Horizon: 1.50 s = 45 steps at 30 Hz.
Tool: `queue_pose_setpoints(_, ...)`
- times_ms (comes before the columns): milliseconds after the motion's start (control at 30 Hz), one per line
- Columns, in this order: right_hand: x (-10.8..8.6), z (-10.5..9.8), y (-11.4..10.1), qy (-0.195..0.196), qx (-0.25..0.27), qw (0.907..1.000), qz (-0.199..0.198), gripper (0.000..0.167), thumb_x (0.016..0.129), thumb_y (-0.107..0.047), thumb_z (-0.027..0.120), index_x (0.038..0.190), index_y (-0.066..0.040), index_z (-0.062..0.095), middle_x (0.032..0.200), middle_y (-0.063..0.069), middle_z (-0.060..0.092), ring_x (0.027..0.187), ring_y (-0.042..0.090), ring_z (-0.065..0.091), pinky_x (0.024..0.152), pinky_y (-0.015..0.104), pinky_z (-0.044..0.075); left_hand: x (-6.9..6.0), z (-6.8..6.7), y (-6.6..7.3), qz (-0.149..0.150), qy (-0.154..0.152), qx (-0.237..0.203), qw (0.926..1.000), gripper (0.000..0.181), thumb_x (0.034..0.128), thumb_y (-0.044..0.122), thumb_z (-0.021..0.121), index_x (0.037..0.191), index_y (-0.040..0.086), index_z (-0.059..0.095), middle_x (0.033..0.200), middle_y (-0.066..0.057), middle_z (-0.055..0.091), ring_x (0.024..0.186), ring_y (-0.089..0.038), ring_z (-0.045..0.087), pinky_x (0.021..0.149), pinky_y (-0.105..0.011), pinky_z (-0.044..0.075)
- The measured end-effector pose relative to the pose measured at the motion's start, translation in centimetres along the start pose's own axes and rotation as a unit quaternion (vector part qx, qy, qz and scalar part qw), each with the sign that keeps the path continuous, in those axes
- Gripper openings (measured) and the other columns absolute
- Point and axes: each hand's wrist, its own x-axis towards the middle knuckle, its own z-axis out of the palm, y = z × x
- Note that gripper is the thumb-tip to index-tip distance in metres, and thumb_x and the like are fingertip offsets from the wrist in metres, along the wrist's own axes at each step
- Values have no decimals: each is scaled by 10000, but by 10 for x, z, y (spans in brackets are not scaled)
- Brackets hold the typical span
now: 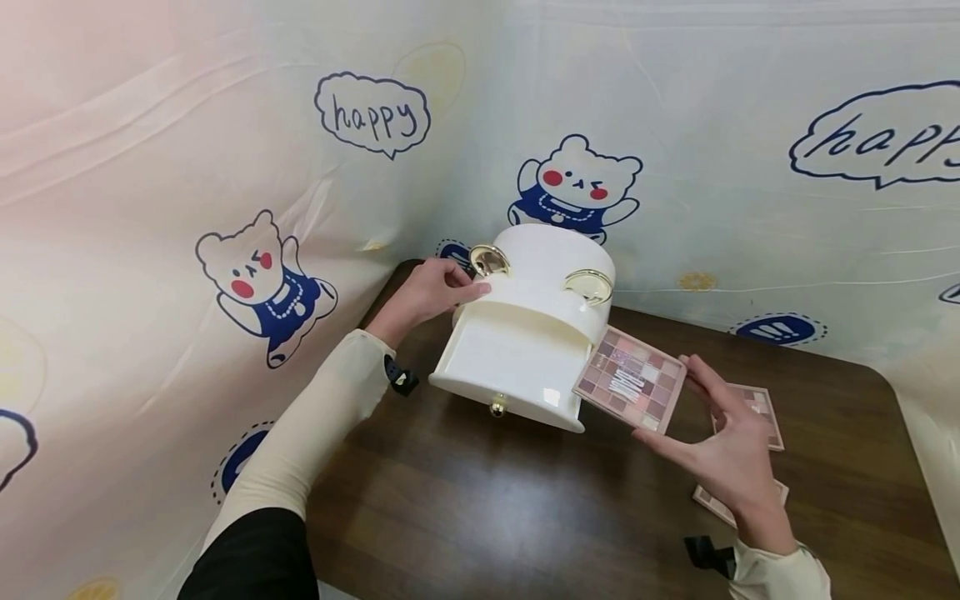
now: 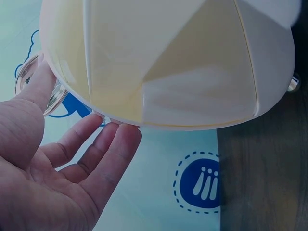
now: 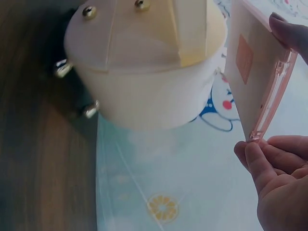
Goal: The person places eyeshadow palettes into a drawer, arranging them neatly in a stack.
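Observation:
A white rounded box (image 1: 555,258) with gold round ornaments has its drawer (image 1: 517,354) pulled out, and the drawer looks bare inside. My left hand (image 1: 431,296) holds the box's left side by a gold ornament (image 1: 490,260); in the left wrist view the hand (image 2: 72,159) has its thumb and fingertips against the box's rim (image 2: 178,126). Between thumb and fingers, my right hand (image 1: 731,450) pinches a square pink palette (image 1: 633,379) by its edges, tilted beside the drawer's right side. The right wrist view shows the palette's back (image 3: 255,67) and the right hand (image 3: 279,163).
Two more palettes lie on the brown table (image 1: 480,508), one (image 1: 757,408) behind the right hand and another (image 1: 716,504) partly under it. A printed cloth (image 1: 675,167) with bears and words hangs around the table's back and left.

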Motion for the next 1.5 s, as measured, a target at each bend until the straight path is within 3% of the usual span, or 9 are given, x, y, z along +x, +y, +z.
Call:
queue_pose_setpoints(300, 12, 19, -19, -366, 361, 9985, -170, 1102, 534, -113, 1020, 1495, -167, 484, 1449, 26, 545, 1223, 60, 566, 1023, 156, 363, 0, 2, -4, 37, 7, 3, 10000, 473, 845, 560, 757, 1037, 129, 724, 989, -63, 654, 868, -261, 627, 722, -360, 531)
queue_pose_setpoints(533, 22, 38, -29, -647, 727, 9947, -343, 1069, 552, -108, 1012, 1485, -144, 492, 1441, 28, 549, 1227, 143, 576, 1046, 197, 361, -1, 2, -4, -148, 4, -24, 9999, 490, 823, 582, 765, 1036, 144, 708, 999, -58, 650, 877, -247, 608, 731, -361, 529)
queue_pose_setpoints(800, 32, 63, -34, -1104, 1133, 9872, -195, 957, 635, -175, 984, 1460, -71, 508, 1447, 31, 538, 1220, 174, 563, 1073, 512, 377, -1, 2, -2, -78, -53, 8, 10000, 506, 835, 576, 756, 1062, 126, 713, 1014, -69, 653, 883, -249, 602, 730, -355, 520)
queue_pose_setpoints(1067, 39, 83, -38, -1359, 1470, 9797, 135, 879, 698, -222, 951, 1450, -78, 518, 1437, 50, 540, 1199, 232, 562, 1061, 550, 380, -1, 2, -2, -56, -50, 6, 10000, 464, 843, 549, 764, 1044, 133, 715, 999, -61, 651, 871, -249, 606, 717, -356, 527)
queue_pose_setpoints(1333, 44, 96, -47, -1244, 896, 9876, 328, 881, 712, -431, 920, 1433, -95, 542, 1336, 51, 617, 1162, 215, 586, 1004, 498, 414, 0, 1, -2, 29, -39, -5, 10000, 457, 850, 544, 759, 1043, 132, 715, 999, -61, 649, 863, -249, 610, 714, -357, 529)
queue_pose_setpoints(1500, 49, 105, -52, -1217, 456, 9914, 156, 858, 715, -546, 878, 1387, -108, 575, 1270, 46, 661, 1095, 228, 604, 913, 449, 442, -2, -1, -1, 55, 39, 22, 10000, 468, 841, 556, 763, 1031, 132, 715, 989, -59, 653, 856, -245, 603, 705, -356, 520)
